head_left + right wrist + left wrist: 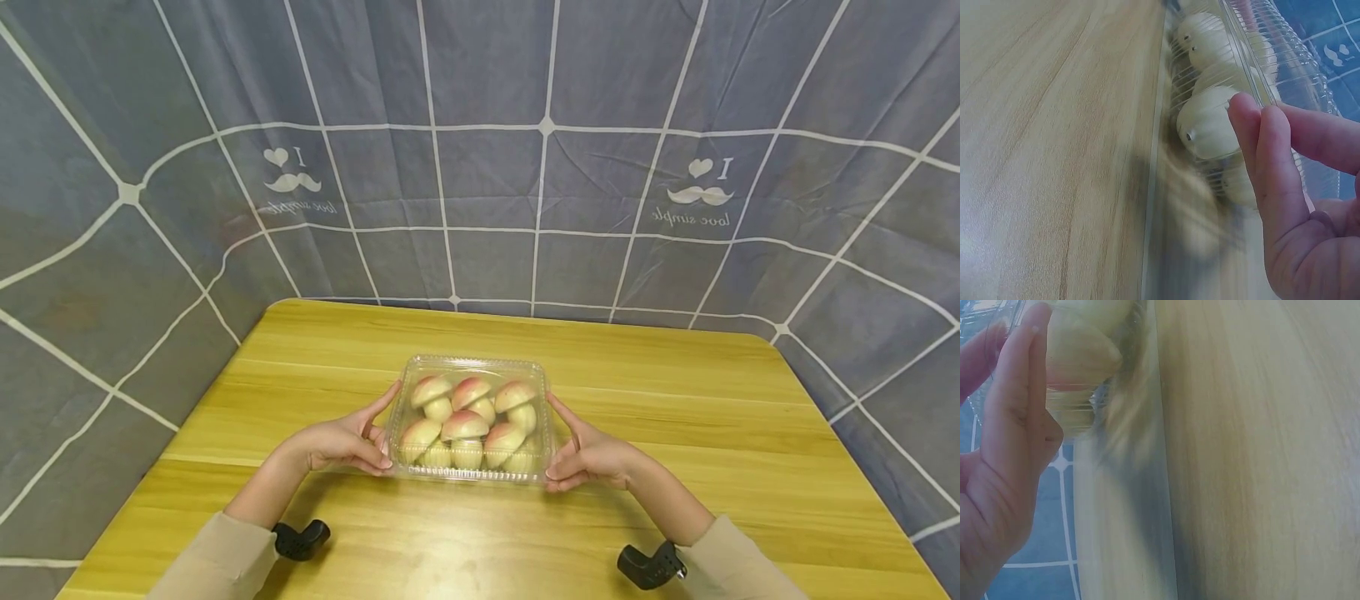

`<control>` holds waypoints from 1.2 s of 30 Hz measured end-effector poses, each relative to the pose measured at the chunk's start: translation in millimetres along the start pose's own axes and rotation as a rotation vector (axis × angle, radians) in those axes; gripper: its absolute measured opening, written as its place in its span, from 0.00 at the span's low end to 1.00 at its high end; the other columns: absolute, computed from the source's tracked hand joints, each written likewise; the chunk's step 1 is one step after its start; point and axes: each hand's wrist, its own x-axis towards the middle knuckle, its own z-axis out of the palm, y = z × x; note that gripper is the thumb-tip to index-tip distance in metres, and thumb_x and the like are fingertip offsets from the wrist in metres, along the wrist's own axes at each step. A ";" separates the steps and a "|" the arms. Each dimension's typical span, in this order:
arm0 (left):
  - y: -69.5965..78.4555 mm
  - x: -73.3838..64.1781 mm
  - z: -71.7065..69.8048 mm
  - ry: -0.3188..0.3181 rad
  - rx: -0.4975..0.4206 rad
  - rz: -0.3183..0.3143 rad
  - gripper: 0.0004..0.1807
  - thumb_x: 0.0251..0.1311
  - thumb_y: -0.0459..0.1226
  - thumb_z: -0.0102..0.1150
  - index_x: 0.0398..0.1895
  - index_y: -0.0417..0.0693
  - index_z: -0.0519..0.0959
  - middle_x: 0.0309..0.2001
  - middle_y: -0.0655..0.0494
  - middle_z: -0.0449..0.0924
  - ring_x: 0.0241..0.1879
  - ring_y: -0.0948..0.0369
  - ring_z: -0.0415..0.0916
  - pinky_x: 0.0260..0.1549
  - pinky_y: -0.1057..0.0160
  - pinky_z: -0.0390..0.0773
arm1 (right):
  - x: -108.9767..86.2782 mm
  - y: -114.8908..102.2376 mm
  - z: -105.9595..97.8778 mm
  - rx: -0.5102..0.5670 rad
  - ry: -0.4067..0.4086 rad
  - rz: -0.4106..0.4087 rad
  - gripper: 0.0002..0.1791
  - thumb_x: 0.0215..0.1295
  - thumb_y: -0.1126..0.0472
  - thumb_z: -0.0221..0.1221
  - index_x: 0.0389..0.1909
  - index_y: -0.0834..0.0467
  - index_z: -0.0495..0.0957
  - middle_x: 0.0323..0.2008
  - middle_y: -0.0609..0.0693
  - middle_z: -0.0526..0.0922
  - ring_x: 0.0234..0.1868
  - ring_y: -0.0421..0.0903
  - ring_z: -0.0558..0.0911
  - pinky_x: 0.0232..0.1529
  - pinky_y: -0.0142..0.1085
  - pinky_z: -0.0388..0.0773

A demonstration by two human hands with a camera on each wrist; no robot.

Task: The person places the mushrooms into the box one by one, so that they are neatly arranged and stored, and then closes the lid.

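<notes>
A clear plastic clamshell box (471, 481) is held between both hands above the wooden table (480, 542). Inside it are several pale yellow, round pieces (465, 425) with pink-blushed tops; their exact kind is hard to tell. My left hand (348, 442) pinches the box's left edge, its thumb near the front corner and index finger along the side. On the opposite edge, my right hand (592, 454) grips in a similar way. The right wrist view shows the thumb and fingers meeting at the rim of the box (1254, 56). Some fingers are hidden behind the box.
Bare wood surrounds the box on the tabletop. A grey-blue curtain (487, 183) with white lines hangs along the back and both sides of the table. Black wrist-worn devices (302, 540) sit at both sleeve cuffs.
</notes>
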 end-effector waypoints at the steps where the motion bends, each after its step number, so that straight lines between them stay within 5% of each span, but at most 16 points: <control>1: -0.4 0.2 -0.2 0.003 0.003 0.001 0.64 0.52 0.22 0.59 0.68 0.62 0.16 0.28 0.51 0.75 0.32 0.57 0.80 0.37 0.60 0.80 | 0.0 0.0 0.2 -0.001 0.002 0.000 0.62 0.56 0.78 0.56 0.70 0.44 0.18 0.26 0.57 0.83 0.29 0.48 0.84 0.37 0.40 0.80; 19: 1.4 1.9 0.8 0.003 0.040 0.012 0.65 0.50 0.22 0.59 0.68 0.60 0.16 0.25 0.52 0.74 0.29 0.58 0.80 0.34 0.60 0.80 | 2.3 -1.1 3.0 -0.006 0.058 0.017 0.62 0.54 0.80 0.55 0.70 0.44 0.18 0.22 0.56 0.81 0.27 0.48 0.83 0.35 0.40 0.81; 36: 6.5 4.4 9.2 0.111 0.129 -0.055 0.66 0.45 0.18 0.59 0.70 0.60 0.18 0.23 0.52 0.68 0.24 0.59 0.78 0.33 0.56 0.81 | 1.8 0.7 2.0 0.037 0.026 0.038 0.63 0.55 0.80 0.54 0.69 0.40 0.16 0.24 0.56 0.81 0.27 0.47 0.83 0.33 0.35 0.81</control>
